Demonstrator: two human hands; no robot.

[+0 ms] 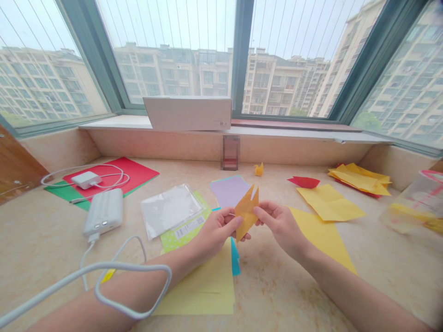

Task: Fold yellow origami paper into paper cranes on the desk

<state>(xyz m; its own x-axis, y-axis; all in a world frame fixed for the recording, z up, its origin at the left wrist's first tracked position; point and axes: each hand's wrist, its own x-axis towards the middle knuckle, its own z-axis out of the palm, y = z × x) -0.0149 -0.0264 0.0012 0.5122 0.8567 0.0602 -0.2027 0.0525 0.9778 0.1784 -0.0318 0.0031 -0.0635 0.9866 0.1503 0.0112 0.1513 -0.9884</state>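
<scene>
Both hands hold a partly folded orange-yellow paper piece [247, 213] above the stone sill, two pointed tips sticking up. My left hand [217, 229] pinches its lower left edge with thumb and fingers. My right hand [279, 222] pinches its right side. Under the hands lie a pale yellow sheet [204, 286], a blue sheet edge [235, 260] and a lilac sheet [230, 190]. A large yellow sheet [321, 235] lies just right of my right hand.
A white power bank [104, 211] with a cable looping over my left forearm lies at left, near a charger [86, 179] on red and green sheets. A clear plastic sleeve [170, 210], small folded yellow figure [259, 169], red fold [304, 181], yellow sheets [360, 179], white box [188, 113] and plastic container [420, 200] surround.
</scene>
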